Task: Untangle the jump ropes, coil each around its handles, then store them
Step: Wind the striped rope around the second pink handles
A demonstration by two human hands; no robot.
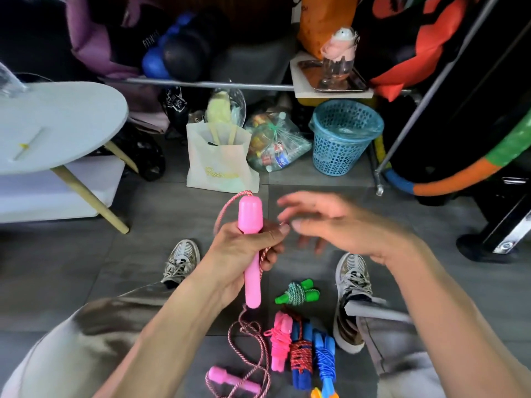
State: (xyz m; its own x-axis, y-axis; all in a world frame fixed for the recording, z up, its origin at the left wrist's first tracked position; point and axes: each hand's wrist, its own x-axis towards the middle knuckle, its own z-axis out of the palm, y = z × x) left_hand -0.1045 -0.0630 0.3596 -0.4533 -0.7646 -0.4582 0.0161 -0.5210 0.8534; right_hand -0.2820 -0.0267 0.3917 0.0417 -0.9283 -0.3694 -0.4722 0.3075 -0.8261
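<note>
Item in hand: my left hand [244, 248] grips 1 pink handle [250, 254] upright, fingers curled round its narrow neck, its fat rounded end up and its slim end pointing down between my knees. The pink-and-white rope [250, 337] loops out of the top of the handle, runs down past my fingers, and trails to the grey tiled floor [71, 268], where it lies in loose curls. Its second pink handle [230, 379] lies flat on the floor at the end of that rope. My right hand [339, 225] hovers just beside the left, fingers spread and blurred, holding nothing I can make out. Already coiled, on the floor between my 2 shoes: 1 green rope bundle [297, 293], 1 bright pink bundle [280, 343], 1 red-and-blue bundle [301, 357], 1 blue bundle [324, 357], the last 3 lying side by side. Background: white tote bag [218, 162], blue mesh basket [342, 136], round white table [57, 124].
</note>
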